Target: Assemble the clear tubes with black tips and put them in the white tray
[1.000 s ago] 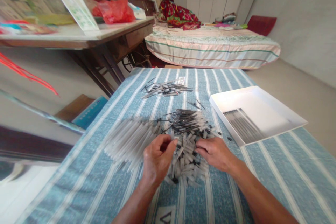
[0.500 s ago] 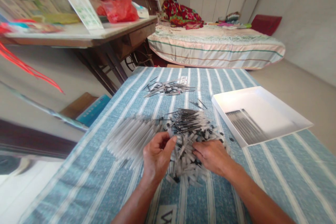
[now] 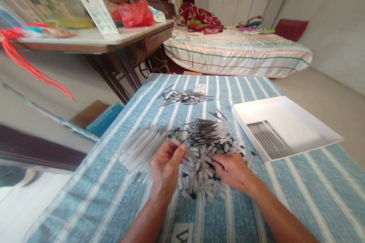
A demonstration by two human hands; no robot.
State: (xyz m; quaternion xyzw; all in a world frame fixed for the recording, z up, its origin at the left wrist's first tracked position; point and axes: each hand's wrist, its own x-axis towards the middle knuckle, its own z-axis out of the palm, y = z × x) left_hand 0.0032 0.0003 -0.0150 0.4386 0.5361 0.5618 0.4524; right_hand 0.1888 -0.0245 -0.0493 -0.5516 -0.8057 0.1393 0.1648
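Note:
My left hand (image 3: 168,161) is closed, thumb against fingers, on a translucent pen cap (image 3: 175,141) with a black end. Over the right side of a heap of loose pen caps (image 3: 202,188), my right hand (image 3: 232,169) has its fingertips pinched together; whatever is between them is hidden. Left of my left hand lies a stack of clear pen barrels (image 3: 141,146). Dark-tipped pen refills (image 3: 209,131) lie bunched just beyond the caps.
A white open box (image 3: 302,121) at the right holds a row of pens (image 3: 268,138). Farther back on the striped cloth (image 3: 119,205) is a looser pile of thin pen parts (image 3: 186,97). A desk (image 3: 114,43) stands at the left, a bed (image 3: 239,53) behind.
My left hand has shifted slightly left, and the cap in it has tipped from near upright to leaning left. My right hand stays at the heap, its fingers pinched.

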